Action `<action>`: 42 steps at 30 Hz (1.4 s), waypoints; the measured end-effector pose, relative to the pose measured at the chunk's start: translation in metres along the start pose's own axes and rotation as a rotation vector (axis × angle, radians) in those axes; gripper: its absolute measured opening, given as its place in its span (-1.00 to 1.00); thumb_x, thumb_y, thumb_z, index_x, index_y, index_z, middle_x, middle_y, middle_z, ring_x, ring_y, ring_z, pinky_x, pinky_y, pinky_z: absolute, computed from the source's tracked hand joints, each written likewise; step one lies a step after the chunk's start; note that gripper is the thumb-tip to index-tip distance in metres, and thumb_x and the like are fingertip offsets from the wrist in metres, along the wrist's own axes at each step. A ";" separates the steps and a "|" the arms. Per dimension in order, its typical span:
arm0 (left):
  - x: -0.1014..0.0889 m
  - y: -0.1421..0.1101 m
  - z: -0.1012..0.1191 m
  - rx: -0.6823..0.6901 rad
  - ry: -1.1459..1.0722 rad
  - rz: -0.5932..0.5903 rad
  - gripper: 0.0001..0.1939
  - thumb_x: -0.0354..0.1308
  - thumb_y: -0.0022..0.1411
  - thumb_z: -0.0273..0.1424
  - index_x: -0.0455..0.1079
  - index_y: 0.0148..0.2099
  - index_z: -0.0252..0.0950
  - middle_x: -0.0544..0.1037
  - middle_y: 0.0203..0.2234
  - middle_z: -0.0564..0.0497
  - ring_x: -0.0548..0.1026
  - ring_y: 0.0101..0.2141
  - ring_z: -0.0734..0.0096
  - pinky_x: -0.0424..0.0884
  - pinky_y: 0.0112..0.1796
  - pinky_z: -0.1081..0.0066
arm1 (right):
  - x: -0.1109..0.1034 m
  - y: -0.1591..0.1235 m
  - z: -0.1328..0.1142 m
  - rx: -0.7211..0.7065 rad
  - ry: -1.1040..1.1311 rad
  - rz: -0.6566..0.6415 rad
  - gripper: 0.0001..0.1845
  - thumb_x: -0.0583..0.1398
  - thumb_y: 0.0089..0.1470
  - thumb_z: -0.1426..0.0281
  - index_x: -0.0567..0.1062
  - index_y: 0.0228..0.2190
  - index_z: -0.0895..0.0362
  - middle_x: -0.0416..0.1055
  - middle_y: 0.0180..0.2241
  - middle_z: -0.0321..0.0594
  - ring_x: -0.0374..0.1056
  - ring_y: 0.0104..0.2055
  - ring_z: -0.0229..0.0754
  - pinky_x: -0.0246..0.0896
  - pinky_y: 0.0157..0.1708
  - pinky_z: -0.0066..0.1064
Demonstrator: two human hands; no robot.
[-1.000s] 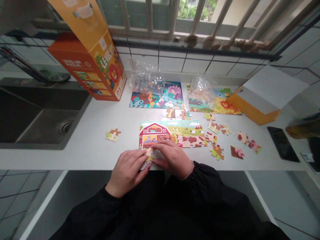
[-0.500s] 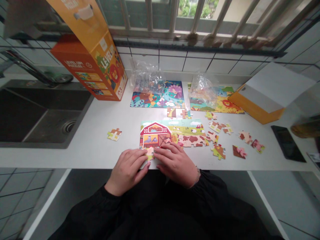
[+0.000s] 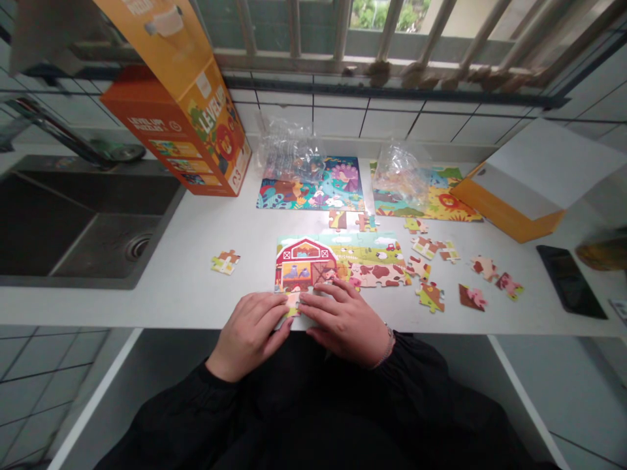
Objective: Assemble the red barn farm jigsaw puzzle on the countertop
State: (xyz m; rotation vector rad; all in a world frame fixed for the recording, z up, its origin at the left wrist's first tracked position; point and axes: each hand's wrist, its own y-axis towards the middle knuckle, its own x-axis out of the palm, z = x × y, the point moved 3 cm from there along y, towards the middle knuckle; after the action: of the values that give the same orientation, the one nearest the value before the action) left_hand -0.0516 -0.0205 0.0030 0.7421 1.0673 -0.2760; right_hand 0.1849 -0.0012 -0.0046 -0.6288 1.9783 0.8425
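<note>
A partly built farm puzzle (image 3: 343,262) with a red barn lies on the white counter (image 3: 186,274) near its front edge. Both my hands rest at its lower left corner. My left hand (image 3: 252,329) has its fingers together, pressing a small puzzle piece (image 3: 292,302) against the puzzle's bottom edge. My right hand (image 3: 343,318) lies beside it, fingers stretched flat over the same piece and the puzzle's lower row. Several loose pieces (image 3: 431,295) lie to the right of the puzzle. A single piece (image 3: 225,262) sits apart on the left.
A sink (image 3: 83,222) with a tap is at the left. An orange puzzle box (image 3: 191,124) leans at the back left. Two finished puzzles (image 3: 313,186) with clear plastic bags (image 3: 399,171) on them lie at the back. An open orange box (image 3: 524,189) and a dark phone (image 3: 571,281) are at the right.
My right hand has slid slightly right and down, uncovering more of the barn. My left hand stays on the small piece. The view has shifted a little.
</note>
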 end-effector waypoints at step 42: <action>-0.005 -0.005 -0.013 -0.077 0.073 -0.072 -0.53 0.32 0.45 -0.32 0.41 0.34 -0.15 0.61 0.24 -0.16 0.56 0.20 -0.02 0.43 0.16 -0.01 | -0.002 0.002 0.000 0.027 0.025 -0.030 -0.47 0.36 0.31 0.19 0.45 0.24 -0.01 0.48 0.30 -0.03 0.35 0.35 0.15 0.09 0.45 0.16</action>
State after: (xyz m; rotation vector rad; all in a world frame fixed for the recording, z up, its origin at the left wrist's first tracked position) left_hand -0.0656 -0.0161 0.0013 0.6497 1.1691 -0.2694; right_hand 0.1841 0.0001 -0.0023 -0.6543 1.9947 0.7918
